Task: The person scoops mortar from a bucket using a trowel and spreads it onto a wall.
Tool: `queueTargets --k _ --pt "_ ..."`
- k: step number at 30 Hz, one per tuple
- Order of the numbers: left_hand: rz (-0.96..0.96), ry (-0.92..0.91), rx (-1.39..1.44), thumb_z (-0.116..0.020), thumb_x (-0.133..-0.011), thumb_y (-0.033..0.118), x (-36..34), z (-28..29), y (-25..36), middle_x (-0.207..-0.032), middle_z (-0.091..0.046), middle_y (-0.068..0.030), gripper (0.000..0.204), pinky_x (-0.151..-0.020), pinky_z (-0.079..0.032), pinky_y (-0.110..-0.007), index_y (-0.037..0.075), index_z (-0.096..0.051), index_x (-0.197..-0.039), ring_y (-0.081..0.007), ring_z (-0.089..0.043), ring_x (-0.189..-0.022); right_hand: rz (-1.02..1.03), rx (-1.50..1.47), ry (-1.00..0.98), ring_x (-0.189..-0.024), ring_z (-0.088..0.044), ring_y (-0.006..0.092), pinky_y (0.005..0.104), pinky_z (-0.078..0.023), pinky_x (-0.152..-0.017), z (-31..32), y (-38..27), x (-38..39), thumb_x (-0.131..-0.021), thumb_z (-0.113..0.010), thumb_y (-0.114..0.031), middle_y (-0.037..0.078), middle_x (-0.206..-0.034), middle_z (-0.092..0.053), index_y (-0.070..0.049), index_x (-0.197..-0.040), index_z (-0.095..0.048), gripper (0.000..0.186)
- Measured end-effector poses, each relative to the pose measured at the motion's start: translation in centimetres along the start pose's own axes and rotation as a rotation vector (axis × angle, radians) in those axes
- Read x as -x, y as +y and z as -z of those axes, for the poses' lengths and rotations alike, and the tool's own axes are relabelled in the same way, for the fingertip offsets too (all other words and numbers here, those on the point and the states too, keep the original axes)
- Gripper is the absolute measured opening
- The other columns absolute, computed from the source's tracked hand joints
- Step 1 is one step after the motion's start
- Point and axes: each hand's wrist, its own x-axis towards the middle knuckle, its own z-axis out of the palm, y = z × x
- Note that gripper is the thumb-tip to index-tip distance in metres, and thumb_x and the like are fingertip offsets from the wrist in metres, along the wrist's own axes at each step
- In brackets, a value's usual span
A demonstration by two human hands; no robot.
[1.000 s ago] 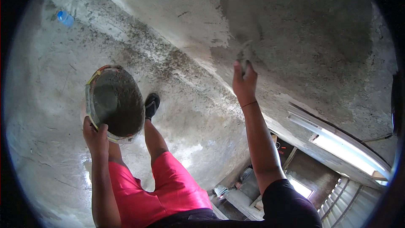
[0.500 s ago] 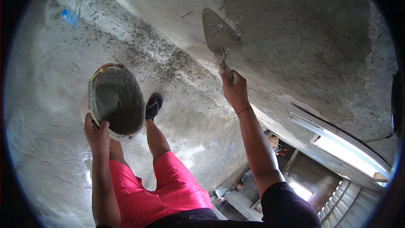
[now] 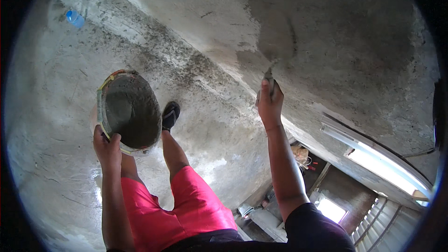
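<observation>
My left hand (image 3: 107,148) grips the near rim of a round basin (image 3: 100,100), thumb over the edge. Wet grey mortar (image 3: 133,116) coats the tilted basin's inside. In my right hand (image 3: 270,105), fingers wrapped round its handle, is a trowel (image 3: 276,42). Its blade lies against or very close to the wall and blends with the dark wet mortar patch (image 3: 340,23) there, so its outline is hard to make out.
Bare grey wall (image 3: 214,4) borders the wet patch. A blue plastic bottle (image 3: 75,18) lies on the stained concrete floor (image 3: 56,126). A bright window opening (image 3: 382,163) is at right. My sandalled foot (image 3: 171,115) stands beside the basin.
My right hand has swung the trowel to the right, from the edge of the bare wall onto the wet patch, and its blade has turned. The left hand and basin stay nearly still.
</observation>
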Motion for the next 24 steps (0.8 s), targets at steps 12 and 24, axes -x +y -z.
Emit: queueTargets --k 12,24 --pt "0.048 -0.017 -0.100 -0.056 -0.073 -0.003 -0.2 -0.5 0.5 -0.092 -0.058 -0.0063 0.028 -0.075 -0.044 -0.026 -0.001 -0.051 -0.100 -0.0116 -0.055 -0.081 -0.161 0.329 -0.166 -0.057 -0.054 0.0144 0.0298 -0.043 -0.055 1.8 1.4 0.6 -0.092 -0.057 -0.032 0.008 -0.062 -0.056 0.000 -0.085 -0.057 0.032" --pt "0.029 -0.010 -0.040 -0.054 -0.074 -0.003 -0.2 -1.5 1.2 -0.089 -0.058 -0.0047 0.024 -0.072 -0.043 -0.024 0.000 -0.051 -0.097 -0.0103 -0.053 -0.078 -0.133 0.016 -0.184 -0.043 -0.042 0.0080 0.0267 -0.036 -0.041 0.8 0.9 2.2 -0.096 -0.052 -0.037 -0.001 -0.055 -0.046 -0.005 -0.085 -0.053 0.034"
